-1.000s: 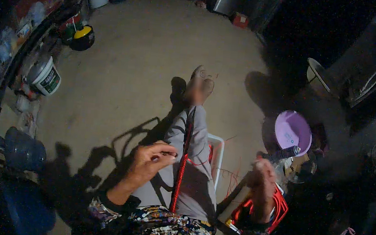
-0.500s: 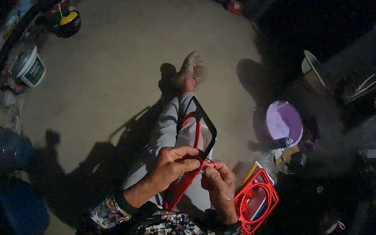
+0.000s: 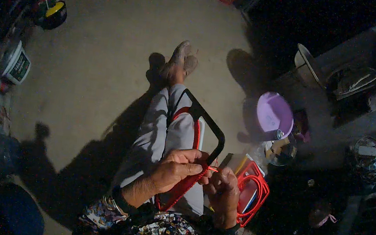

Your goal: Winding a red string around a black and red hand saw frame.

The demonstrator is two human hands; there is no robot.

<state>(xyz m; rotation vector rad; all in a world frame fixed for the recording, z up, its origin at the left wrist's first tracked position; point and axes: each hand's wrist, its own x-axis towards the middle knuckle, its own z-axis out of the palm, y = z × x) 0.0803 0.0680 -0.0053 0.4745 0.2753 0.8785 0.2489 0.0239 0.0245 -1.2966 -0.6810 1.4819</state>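
Over my lap lies a black angular frame (image 3: pixel 214 128) with red material (image 3: pixel 184 190) along its lower edge. My left hand (image 3: pixel 174 173) is closed round the frame's near corner, thumb and fingers pinching the red edge. My right hand (image 3: pixel 226 193) is beside it, fingers bent and pressed together at a short end of red cord (image 3: pixel 212 169). Its fingertips are partly hidden, and the cord passes between the two hands. The grey trousers (image 3: pixel 153 127) on my legs are beneath the frame.
Right of my right hand stands a red plastic basket (image 3: pixel 260 188) with flat things in it. A purple basin (image 3: pixel 273 114) sits farther right, with a can (image 3: pixel 278 134) at its rim. A white bucket (image 3: pixel 18 65) and a black-and-yellow container (image 3: pixel 53 14) are at the left.
The view has shifted, so most surroundings sit farther left. The frame has turned slightly, and the cord loop seen between my hands is now a short end, mostly covered by fingers.
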